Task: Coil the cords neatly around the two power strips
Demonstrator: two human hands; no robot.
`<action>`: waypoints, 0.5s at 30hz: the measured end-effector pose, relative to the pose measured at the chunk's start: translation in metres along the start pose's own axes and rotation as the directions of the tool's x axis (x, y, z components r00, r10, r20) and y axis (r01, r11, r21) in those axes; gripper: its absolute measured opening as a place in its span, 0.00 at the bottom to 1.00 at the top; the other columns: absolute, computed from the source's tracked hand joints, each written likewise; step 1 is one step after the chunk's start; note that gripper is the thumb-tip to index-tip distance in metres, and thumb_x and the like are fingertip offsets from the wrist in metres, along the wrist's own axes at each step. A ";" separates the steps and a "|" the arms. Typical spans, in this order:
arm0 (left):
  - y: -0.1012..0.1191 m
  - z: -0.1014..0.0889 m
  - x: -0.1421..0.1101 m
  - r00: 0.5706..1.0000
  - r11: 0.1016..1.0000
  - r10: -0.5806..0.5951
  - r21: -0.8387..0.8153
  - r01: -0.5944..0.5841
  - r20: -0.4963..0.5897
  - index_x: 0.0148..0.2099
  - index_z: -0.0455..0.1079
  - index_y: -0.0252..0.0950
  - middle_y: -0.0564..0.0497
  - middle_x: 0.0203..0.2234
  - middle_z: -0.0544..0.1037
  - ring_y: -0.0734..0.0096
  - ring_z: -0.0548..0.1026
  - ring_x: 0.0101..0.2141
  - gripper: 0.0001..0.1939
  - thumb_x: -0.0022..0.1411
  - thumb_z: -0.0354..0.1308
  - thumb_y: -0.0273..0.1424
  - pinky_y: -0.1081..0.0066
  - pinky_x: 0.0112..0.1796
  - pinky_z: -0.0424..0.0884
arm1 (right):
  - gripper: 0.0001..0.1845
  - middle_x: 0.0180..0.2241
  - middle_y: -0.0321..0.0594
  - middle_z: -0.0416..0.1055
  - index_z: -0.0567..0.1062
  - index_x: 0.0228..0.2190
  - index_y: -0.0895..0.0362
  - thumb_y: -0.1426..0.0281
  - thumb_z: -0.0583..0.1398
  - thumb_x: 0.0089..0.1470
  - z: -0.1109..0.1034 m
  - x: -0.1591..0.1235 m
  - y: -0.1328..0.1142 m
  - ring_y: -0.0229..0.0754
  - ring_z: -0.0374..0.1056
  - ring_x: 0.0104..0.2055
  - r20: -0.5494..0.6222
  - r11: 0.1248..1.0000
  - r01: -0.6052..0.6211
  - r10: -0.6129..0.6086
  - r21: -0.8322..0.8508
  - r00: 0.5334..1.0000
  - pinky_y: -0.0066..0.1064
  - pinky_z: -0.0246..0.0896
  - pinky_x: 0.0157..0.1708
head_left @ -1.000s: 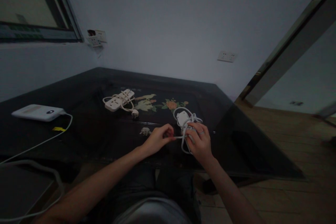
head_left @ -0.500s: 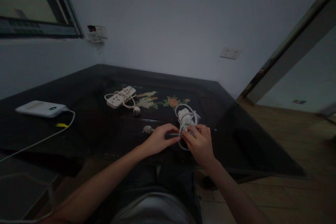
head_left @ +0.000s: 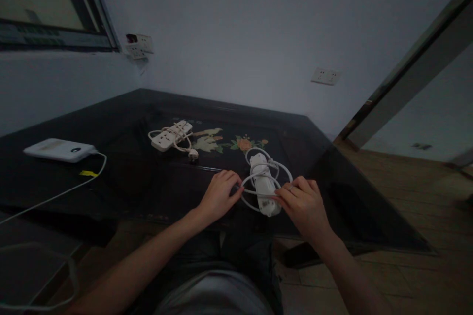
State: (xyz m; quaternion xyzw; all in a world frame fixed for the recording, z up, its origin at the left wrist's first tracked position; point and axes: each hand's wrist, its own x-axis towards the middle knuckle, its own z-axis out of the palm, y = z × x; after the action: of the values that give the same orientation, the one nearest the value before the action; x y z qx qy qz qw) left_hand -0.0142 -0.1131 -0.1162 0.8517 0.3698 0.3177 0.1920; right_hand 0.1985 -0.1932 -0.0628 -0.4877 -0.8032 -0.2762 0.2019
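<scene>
A white power strip lies on the dark table in front of me, with its white cord looped loosely around and over it. My left hand pinches the cord just left of the strip. On the right side, my right hand is closed on another stretch of the same cord, which runs across the strip between both hands. The plug of this cord is hidden, apparently behind my left hand. A ring shows on a right-hand finger.
Farther back on the table lies a second power strip, wound in its cord, its plug beside it. A white power bank with a cable sits at left, near a yellow tag. Wall sockets are behind.
My right hand has moved right, drawing the cord across the power strip and widening its loops. The plug that lay left of the strip is now out of sight at my left hand.
</scene>
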 end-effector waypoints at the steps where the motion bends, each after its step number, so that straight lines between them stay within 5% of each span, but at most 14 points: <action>1: -0.002 -0.001 -0.001 1.000 0.999 -0.003 0.032 0.003 0.013 0.36 0.67 0.38 0.49 0.37 0.74 0.62 0.69 0.42 0.02 0.61 0.53 0.29 0.63 0.45 0.63 | 0.11 0.23 0.38 0.72 0.73 0.24 0.55 0.70 0.59 0.58 -0.005 -0.002 0.006 0.44 0.58 0.32 0.013 1.000 0.018 -0.018 -0.008 1.000 0.36 0.46 0.33; 7: -0.006 -0.001 -0.003 0.999 0.996 -0.033 0.083 0.030 0.035 0.37 0.66 0.38 0.48 0.37 0.73 0.62 0.69 0.42 0.03 0.62 0.51 0.29 0.64 0.43 0.64 | 0.09 0.29 0.40 0.75 0.75 0.29 0.53 0.66 0.58 0.59 -0.027 -0.010 0.041 0.44 0.62 0.35 0.128 0.969 -0.003 -0.029 0.245 0.991 0.36 0.54 0.34; 15: -0.017 0.002 0.000 0.992 0.996 -0.077 0.047 0.073 0.096 0.33 0.65 0.37 0.50 0.30 0.72 0.64 0.70 0.35 0.03 0.60 0.52 0.27 0.67 0.37 0.64 | 0.09 0.32 0.41 0.74 0.77 0.29 0.52 0.60 0.63 0.52 -0.047 0.002 0.076 0.45 0.68 0.37 0.151 0.748 -0.183 0.112 0.637 0.982 0.37 0.65 0.36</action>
State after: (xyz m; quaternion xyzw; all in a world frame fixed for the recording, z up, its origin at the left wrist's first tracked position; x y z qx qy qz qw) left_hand -0.0216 -0.1025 -0.1274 0.8558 0.3985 0.2600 0.2030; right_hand 0.2685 -0.1932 -0.0067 -0.4632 -0.8172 0.0610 0.3375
